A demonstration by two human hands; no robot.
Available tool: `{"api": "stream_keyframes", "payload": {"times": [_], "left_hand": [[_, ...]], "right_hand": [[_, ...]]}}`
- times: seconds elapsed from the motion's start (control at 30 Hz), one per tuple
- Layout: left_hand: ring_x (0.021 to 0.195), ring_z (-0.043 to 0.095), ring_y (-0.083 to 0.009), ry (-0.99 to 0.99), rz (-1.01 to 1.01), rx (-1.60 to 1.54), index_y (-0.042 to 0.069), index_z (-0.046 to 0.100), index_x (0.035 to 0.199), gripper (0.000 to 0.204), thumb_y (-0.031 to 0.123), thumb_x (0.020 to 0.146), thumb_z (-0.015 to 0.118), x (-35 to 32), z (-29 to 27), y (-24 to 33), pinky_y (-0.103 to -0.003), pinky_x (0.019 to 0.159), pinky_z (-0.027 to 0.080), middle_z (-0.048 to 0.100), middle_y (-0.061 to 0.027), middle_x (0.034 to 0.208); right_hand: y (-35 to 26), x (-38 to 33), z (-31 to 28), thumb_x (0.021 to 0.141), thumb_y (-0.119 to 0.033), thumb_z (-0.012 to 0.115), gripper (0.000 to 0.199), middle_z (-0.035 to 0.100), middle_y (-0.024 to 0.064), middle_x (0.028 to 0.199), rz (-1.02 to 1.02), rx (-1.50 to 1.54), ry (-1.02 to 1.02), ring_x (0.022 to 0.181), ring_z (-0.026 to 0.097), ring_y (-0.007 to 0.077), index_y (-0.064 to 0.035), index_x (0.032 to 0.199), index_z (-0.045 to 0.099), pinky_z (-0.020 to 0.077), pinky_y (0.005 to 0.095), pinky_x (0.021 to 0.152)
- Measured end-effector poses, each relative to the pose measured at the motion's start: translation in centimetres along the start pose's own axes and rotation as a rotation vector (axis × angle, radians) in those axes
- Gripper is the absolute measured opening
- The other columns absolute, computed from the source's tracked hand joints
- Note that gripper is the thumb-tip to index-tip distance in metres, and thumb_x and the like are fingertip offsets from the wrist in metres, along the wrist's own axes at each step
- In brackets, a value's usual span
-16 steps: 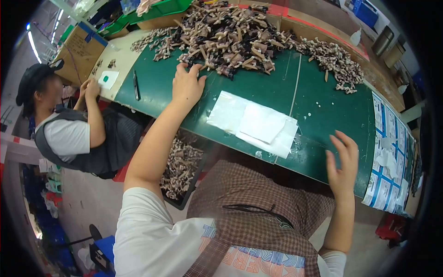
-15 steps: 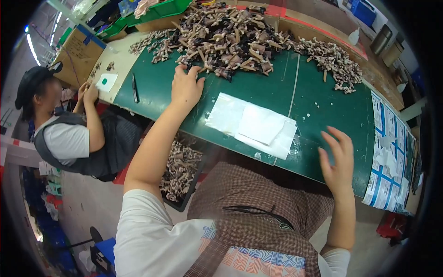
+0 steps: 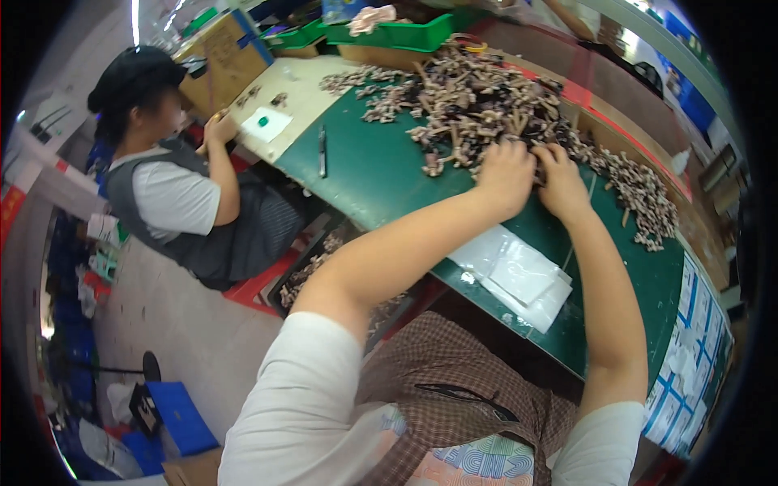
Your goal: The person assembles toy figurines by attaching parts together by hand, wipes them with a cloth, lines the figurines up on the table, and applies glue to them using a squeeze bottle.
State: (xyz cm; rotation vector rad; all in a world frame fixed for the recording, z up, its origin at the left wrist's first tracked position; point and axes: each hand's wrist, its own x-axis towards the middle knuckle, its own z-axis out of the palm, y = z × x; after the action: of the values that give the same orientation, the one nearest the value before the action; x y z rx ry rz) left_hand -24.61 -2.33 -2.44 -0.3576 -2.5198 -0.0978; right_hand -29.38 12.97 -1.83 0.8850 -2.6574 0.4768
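Note:
A big heap of small brown, beige and black moulded pieces [image 3: 486,93] covers the far part of the green tabletop; their exact kind is too small to tell. At its near edge my left hand [image 3: 507,176] presses in with bent fingers. Close beside it, on the right, my right hand [image 3: 562,185] reaches in with its fingers curled. Both sets of fingertips are partly hidden among the pieces, so what they grip does not show. Below my forearms lie flat white plastic sheets or bags [image 3: 523,275], near the table's front edge.
A smaller pile of beige pieces [image 3: 640,198] spreads to the right. On the left lies a black pen [image 3: 322,152]. A co-worker [image 3: 174,174] sits at the left beside a white sheet [image 3: 267,123]. Green bins [image 3: 405,34] stand behind, and a crate of pieces [image 3: 304,279] sits below the table.
My left hand has moved right along the heap's edge. My right hand has gone from hovering open over the near right of the table to the heap. The view has shifted left.

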Motion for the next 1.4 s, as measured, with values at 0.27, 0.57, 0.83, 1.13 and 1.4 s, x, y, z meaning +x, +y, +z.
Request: {"api": "stream_keyframes", "payload": {"times": [0.27,0.57,0.83,1.13,1.4], "left_hand": [[0.101,0.057,-0.0376,-0.304,0.191,-0.499,0.009,0.064,0.104,0.027,0.015,0.077,0.066,3.0,0.1,6.7,-0.042,0.087,0.050,0.052,-0.0185,0.113],[0.113,0.053,-0.0337,-0.280,0.351,-0.373,0.010,0.065,0.107,0.034,0.004,0.073,0.070,2.7,-0.9,11.9,-0.038,0.094,0.047,0.050,-0.0160,0.125],[0.085,0.065,-0.0211,-0.551,0.069,-0.817,0.003,0.067,0.098,0.014,0.013,0.088,0.064,3.0,-2.8,13.1,-0.032,0.079,0.053,0.065,-0.0070,0.095],[0.097,0.063,-0.0131,-0.565,-0.007,-1.265,0.002,0.065,0.098,0.010,-0.001,0.089,0.063,0.3,-3.8,16.3,-0.026,0.083,0.054,0.061,-0.0070,0.113],[0.084,0.068,-0.0201,-0.680,-0.108,-1.174,0.002,0.059,0.111,0.031,-0.002,0.082,0.068,-3.2,-6.0,17.6,-0.030,0.071,0.056,0.063,-0.0127,0.099]], "right_hand": [[4.6,-8.6,-6.1,0.072,-0.010,0.071,0.061,0.051,0.0098,0.128,0.218,-0.088,-0.062,0.112,0.054,0.0363,-0.0184,0.129,0.052,0.0488,0.0435,0.092],[7.3,-23.5,-11.7,0.073,-0.023,0.078,0.068,0.047,0.0064,0.137,0.379,-0.006,0.119,0.122,0.048,0.0297,-0.0181,0.134,0.049,0.0419,0.0402,0.102],[8.5,-24.0,-11.3,0.080,-0.007,0.067,0.039,0.061,0.0023,0.112,0.391,-0.053,0.309,0.107,0.055,0.0237,-0.0185,0.116,0.059,0.0430,0.0368,0.091],[9.0,-24.5,-11.1,0.079,-0.006,0.066,0.036,0.062,0.0019,0.107,0.434,-0.045,0.382,0.103,0.057,0.0238,-0.0182,0.113,0.061,0.0435,0.0374,0.089],[9.3,-24.5,-11.5,0.081,-0.013,0.064,0.032,0.062,0.0023,0.110,0.431,-0.005,0.361,0.106,0.057,0.0231,-0.0197,0.112,0.064,0.0435,0.0383,0.092]]}}
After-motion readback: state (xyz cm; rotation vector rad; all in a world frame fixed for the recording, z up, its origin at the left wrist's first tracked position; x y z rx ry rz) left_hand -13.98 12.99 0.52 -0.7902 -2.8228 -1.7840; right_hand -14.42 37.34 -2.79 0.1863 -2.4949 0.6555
